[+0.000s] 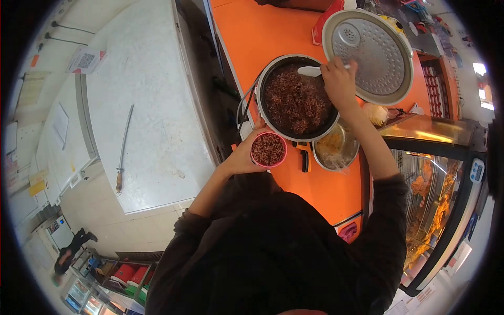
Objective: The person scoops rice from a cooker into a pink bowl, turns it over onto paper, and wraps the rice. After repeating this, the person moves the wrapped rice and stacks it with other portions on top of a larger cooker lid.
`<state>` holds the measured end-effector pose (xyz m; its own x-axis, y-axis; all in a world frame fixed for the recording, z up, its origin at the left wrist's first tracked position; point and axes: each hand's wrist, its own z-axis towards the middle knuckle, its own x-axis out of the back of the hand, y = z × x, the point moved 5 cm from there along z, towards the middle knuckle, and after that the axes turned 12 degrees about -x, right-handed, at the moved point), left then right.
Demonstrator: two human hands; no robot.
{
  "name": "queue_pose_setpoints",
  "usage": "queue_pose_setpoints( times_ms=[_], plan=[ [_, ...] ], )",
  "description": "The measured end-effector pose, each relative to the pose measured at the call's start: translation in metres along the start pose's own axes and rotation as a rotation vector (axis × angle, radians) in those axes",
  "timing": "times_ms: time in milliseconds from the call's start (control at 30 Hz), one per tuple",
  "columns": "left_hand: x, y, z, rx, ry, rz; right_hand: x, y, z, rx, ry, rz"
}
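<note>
At orange worktop (262, 31), holding brim-full pink cup (268, 149), left hand (242, 156) fingers curled round its wall, likely light but spill-prone; right hand (338, 79) closed on stiff white paddle (310, 71).

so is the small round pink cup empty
No, the small round pink cup in the left hand is filled to its rim with dark reddish-brown grains.

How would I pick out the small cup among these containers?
On the orange counter, find the open rice cooker pot of dark reddish rice. At its near rim the left hand holds the cup: small, pink-rimmed, unlike the steel bowl beside it.
</note>
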<state>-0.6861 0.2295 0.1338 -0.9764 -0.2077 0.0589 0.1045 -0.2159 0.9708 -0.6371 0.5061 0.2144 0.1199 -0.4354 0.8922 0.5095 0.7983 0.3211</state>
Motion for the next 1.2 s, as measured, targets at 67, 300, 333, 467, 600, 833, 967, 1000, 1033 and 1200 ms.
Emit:
queue_pose_setpoints(
  times_ms=[67, 300, 333, 467, 600, 833, 967, 1000, 1033, 1200],
  plan=[
    [-0.004, -0.003, 0.000, 0.024, 0.023, -0.176, -0.023, -0.002, 0.024, 0.096, -0.151, 0.111],
    [-0.017, -0.010, 0.002, 0.024, 0.071, -0.257, -0.033, -0.030, 0.017, 0.343, -0.393, 0.277],
    [-0.016, -0.008, 0.004, 0.021, 0.064, -0.237, -0.029, -0.031, 0.010, 0.351, -0.395, 0.280],
    [-0.011, -0.006, 0.003, 0.013, 0.080, -0.260, -0.019, -0.023, -0.028, 0.310, -0.208, 0.150],
    [-0.004, -0.004, 0.002, 0.011, 0.094, -0.251, 0.003, -0.006, -0.055, 0.129, -0.014, 0.104],
    [0.000, -0.010, -0.002, -0.026, 0.135, -0.154, 0.034, 0.016, -0.036, -0.039, -0.047, 0.058],
    [-0.004, -0.010, -0.001, 0.002, 0.115, -0.204, 0.002, -0.016, -0.006, -0.047, -0.012, -0.146],
    [-0.004, -0.009, 0.000, -0.024, 0.106, -0.154, -0.009, -0.031, 0.001, 0.057, 0.017, -0.108],
    [-0.004, -0.008, 0.000, -0.049, 0.102, -0.102, -0.015, -0.042, 0.009, 0.165, 0.045, -0.068],
    [-0.012, -0.008, 0.001, 0.042, 0.095, -0.189, -0.030, -0.048, 0.036, 0.359, -0.203, 0.001]
  ],
)
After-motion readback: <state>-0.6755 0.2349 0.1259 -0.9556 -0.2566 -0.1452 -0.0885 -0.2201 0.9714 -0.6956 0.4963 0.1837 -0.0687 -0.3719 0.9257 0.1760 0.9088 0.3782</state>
